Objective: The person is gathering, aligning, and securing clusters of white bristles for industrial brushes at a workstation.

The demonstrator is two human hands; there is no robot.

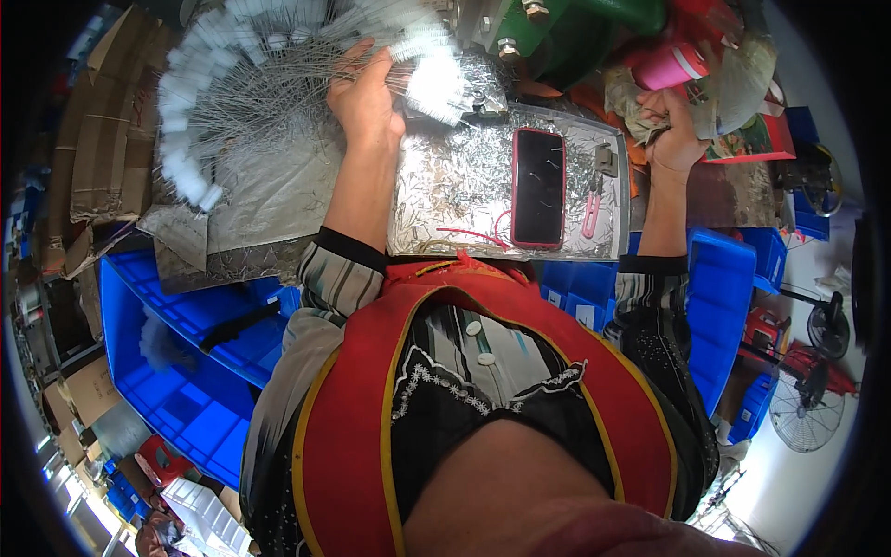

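Observation:
My left hand (pixel 367 100) is at the upper middle, its fingers closed around thin wire stems. They belong to wire-stemmed brushes (pixel 190 102) with white bristle heads, fanned out in a big heap to the left. Right of that hand, more white bristle heads (pixel 436 85) glow under a bright lamp beside a metal machine part (pixel 483 85). At the upper right my right hand (pixel 672 130) is curled shut against a crumpled pale cloth or bag (pixel 631 97), just below a pink spool (pixel 670 67). What its fingers hold is hidden.
A white-rimmed tray (pixel 418 249) strewn with cut wire bits holds a red-cased phone (pixel 538 186) and a pink-handled cutter (pixel 591 212). A green machine (pixel 580 42) stands behind. Blue bins (pixel 176 371) flank me below the table; cardboard (pixel 116 121) is left, a fan (pixel 807 408) right.

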